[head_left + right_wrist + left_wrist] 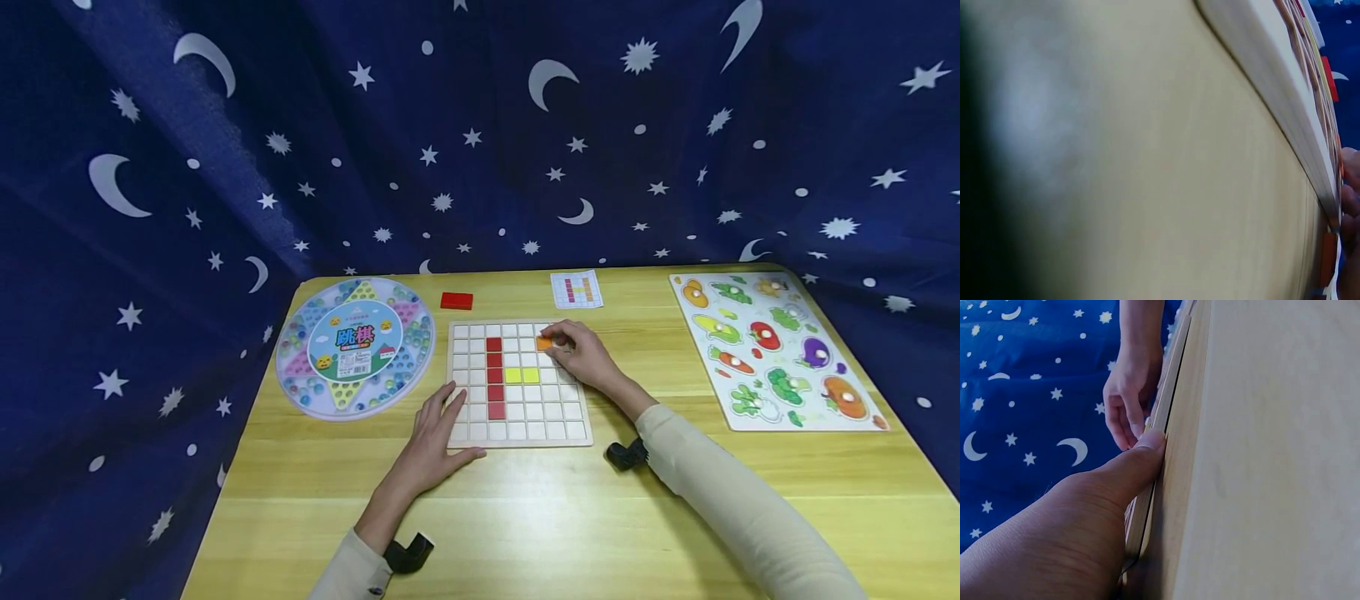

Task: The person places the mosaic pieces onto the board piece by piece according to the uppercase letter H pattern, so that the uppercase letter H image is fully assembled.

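Observation:
A white gridded board [555,429] lies on the table, with a column of red tiles [495,375] and two yellow tiles [522,375] in its cells. Near its upper right part, my right hand [588,357] pinches an orange tile [543,342] between thumb and fingertips, low over a cell. My left hand [427,442] rests at the board's lower left corner, fingers stretched along the left side and thumb by the front edge. In the left wrist view the thumb [1141,459] lies against the board's edge. The right wrist view catches only part of the right fingers [1350,194].
Behind the board lie a red block [457,301] and a pattern card [577,289]. A round Chinese checkers set [355,346] sits left, a vegetable puzzle board [780,350] right. An orange piece [1329,259] shows beside the board in the right wrist view. A starry curtain [480,167] hangs behind.

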The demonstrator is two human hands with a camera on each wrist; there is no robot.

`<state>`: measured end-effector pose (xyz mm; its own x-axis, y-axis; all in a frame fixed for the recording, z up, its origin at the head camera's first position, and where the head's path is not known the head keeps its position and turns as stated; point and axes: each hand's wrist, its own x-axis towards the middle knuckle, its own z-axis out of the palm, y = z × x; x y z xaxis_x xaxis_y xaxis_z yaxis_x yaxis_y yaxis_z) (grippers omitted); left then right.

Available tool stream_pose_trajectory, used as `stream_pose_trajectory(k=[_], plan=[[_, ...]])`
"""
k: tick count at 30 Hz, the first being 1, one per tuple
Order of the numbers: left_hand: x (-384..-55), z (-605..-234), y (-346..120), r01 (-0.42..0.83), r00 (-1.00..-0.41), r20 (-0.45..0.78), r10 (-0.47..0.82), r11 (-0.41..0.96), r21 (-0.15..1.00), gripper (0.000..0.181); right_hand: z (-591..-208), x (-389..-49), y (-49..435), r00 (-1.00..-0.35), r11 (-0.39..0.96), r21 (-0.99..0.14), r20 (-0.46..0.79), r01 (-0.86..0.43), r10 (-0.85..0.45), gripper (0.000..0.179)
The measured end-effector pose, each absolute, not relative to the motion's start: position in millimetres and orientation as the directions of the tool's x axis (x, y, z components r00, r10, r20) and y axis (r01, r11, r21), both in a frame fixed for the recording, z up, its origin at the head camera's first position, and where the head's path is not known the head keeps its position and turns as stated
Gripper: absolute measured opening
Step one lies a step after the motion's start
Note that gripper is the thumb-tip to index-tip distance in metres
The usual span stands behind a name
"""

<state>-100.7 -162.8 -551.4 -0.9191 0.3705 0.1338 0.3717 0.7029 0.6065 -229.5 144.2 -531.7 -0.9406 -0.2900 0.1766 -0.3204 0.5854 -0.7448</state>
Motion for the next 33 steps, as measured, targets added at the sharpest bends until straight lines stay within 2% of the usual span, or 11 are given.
stream_pose_trajectory(k=[6, 13, 19, 27, 33], plan=[[-101.3, -551.8, -162.5, 0.376, -0.917, 0.137, 0.374, 0.701, 0.606, 0.095, -531.1, -227.1, 166.4, -0.927, 0.589, -0.715, 0.277, -0.376, -0.255, 0.024], [-101.8, -551.5, -162.6, 0.363, -0.922, 0.127, 0.366, 0.699, 0.616, 0.095, -532.6, -222.2, 195.1, -0.953, 0.628, -0.717, 0.22, -0.303, -0.208, 0.024], [-101.0, -552.5, -162.6, 0.351, -0.925, 0.116, 0.361, 0.698, 0.624, 0.095, -534.5, -220.6, 203.4, -0.955, 0.641, -0.709, 0.204, -0.295, -0.214, 0.022], [-101.5, -553.7, -163.0, 0.357, -0.923, 0.122, 0.366, 0.692, 0.628, 0.095, -534.1, -218.3, 207.9, -0.956, 0.651, -0.701, 0.245, -0.291, -0.163, 0.017], [-101.2, -553.2, -163.4, 0.36, -0.923, 0.127, 0.364, 0.694, 0.623, 0.095, -532.7, -214.7, 209.8, -0.954, 0.636, -0.711, 0.234, -0.301, -0.189, 0.021]])
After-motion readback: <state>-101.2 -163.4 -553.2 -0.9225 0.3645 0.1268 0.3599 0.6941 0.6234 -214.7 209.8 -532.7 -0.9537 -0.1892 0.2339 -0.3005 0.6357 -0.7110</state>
